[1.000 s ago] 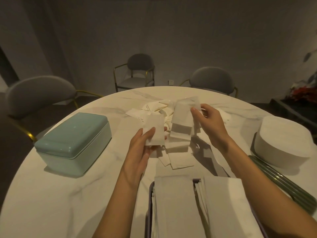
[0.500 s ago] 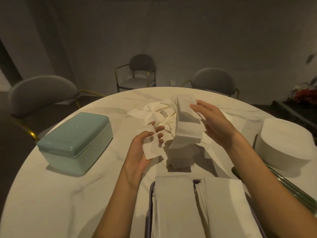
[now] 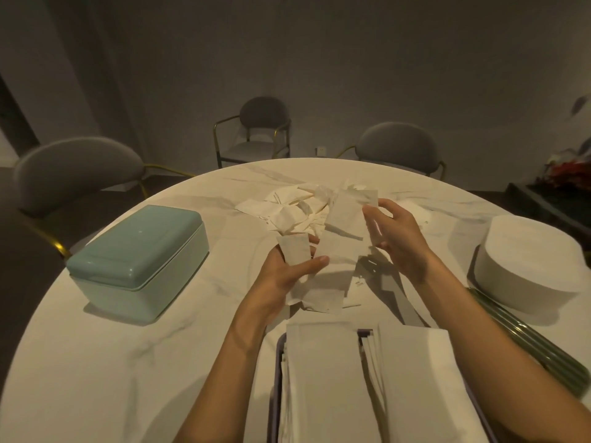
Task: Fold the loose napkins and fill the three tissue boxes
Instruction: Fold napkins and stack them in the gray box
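My left hand (image 3: pixel 283 273) grips a small folded napkin (image 3: pixel 295 251) above the table, its thumb stretched toward a long unfolded napkin (image 3: pixel 344 228). That long napkin hangs upright, and my right hand (image 3: pixel 395 239) pinches it at its upper right edge. Behind both hands lies a pile of loose napkins (image 3: pixel 292 207). A teal tissue box (image 3: pixel 137 255) with its lid closed stands at the left. A white round box (image 3: pixel 527 266) stands at the right. An open box with a purple rim (image 3: pixel 277 375) at the near edge holds folded napkins (image 3: pixel 323 378).
A round marble table (image 3: pixel 105 362) carries everything. A dark green ridged piece (image 3: pixel 531 343) lies by the white box. Loose napkin pieces (image 3: pixel 323 298) lie just beyond the open box. Grey chairs (image 3: pixel 76 167) stand around the far side.
My left hand has moved up and right toward the hanging napkin, its thumb now near the napkin's lower end. My right hand has stayed nearly in place with the long napkin.
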Motion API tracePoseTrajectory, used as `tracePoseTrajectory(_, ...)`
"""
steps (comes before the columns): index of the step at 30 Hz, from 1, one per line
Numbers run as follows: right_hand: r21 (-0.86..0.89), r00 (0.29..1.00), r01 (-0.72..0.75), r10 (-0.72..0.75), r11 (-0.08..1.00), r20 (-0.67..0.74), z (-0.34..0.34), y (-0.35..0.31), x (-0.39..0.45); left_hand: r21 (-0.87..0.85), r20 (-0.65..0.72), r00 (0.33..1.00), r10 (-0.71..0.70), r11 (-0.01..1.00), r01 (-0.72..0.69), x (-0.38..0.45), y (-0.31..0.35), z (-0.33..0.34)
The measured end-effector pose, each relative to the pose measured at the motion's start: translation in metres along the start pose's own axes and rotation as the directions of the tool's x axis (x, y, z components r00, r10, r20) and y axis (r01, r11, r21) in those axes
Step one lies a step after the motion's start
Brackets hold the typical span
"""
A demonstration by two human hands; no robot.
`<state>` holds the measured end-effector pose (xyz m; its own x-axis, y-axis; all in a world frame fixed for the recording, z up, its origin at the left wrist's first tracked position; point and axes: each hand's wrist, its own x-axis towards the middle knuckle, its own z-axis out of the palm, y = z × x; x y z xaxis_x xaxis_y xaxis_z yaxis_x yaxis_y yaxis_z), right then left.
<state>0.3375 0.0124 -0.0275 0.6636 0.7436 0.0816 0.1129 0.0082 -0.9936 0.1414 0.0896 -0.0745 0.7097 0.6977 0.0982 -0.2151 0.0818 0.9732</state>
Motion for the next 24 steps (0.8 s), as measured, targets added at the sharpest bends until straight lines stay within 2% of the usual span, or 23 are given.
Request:
tracePoseTrajectory(5, 0.017, 0.981, -0.137, 0.138, 0.99, -0.133, -0.006, 0.012, 0.008, -0.033, 0.072, 0.997, 0.018, 0.999, -0.016, -0.002, 0.002, -0.004)
tracePoseTrajectory(7, -0.027, 0.966, -0.178, 0.17, 0.984, -0.194, -0.008, 0.016, 0.012, -0.064, 0.069, 0.997, 0.019, 0.998, -0.015, -0.002, 0.002, -0.007)
tracePoseTrajectory(10, -0.201, 0.972, -0.081, 0.032, 0.976, -0.233, -0.007, 0.012, 0.013, -0.115, -0.04, 0.999, 0.008, 0.993, -0.013, -0.002, 0.005, -0.009)
tracePoseTrajectory(12, -0.255, 0.983, 0.051, -0.094, 0.966, -0.158, -0.006, 0.002, 0.008, -0.118, -0.139, 0.99, 0.018, 0.992, -0.034, -0.001, 0.007, -0.011)
tracePoseTrajectory(14, -0.263, 0.988, 0.152, -0.155, 0.953, 0.011, -0.003, -0.008, 0.001, -0.106, -0.212, 0.977, 0.027, 0.993, -0.051, 0.001, 0.008, -0.014)
tracePoseTrajectory(16, -0.304, 0.949, 0.28, -0.215, 0.911, 0.229, 0.003, -0.015, -0.005, -0.102, -0.267, 0.963, 0.035, 0.993, -0.064, 0.002, 0.009, -0.015)
tracePoseTrajectory(18, -0.36, 0.891, 0.403, -0.27, 0.841, 0.365, 0.01, -0.017, -0.009, -0.101, -0.292, 0.955, 0.045, 0.992, -0.077, 0.002, 0.009, -0.012)
tracePoseTrajectory(20, -0.387, 0.852, 0.482, -0.318, 0.786, 0.415, 0.016, -0.017, -0.012, -0.092, -0.303, 0.951, 0.058, 0.992, -0.089, 0.002, 0.009, -0.009)
tracePoseTrajectory(24, -0.421, 0.859, 0.49, -0.339, 0.763, 0.385, 0.02, -0.014, -0.014, -0.06, -0.295, 0.954, 0.051, 0.996, -0.072, 0.003, 0.009, -0.009)
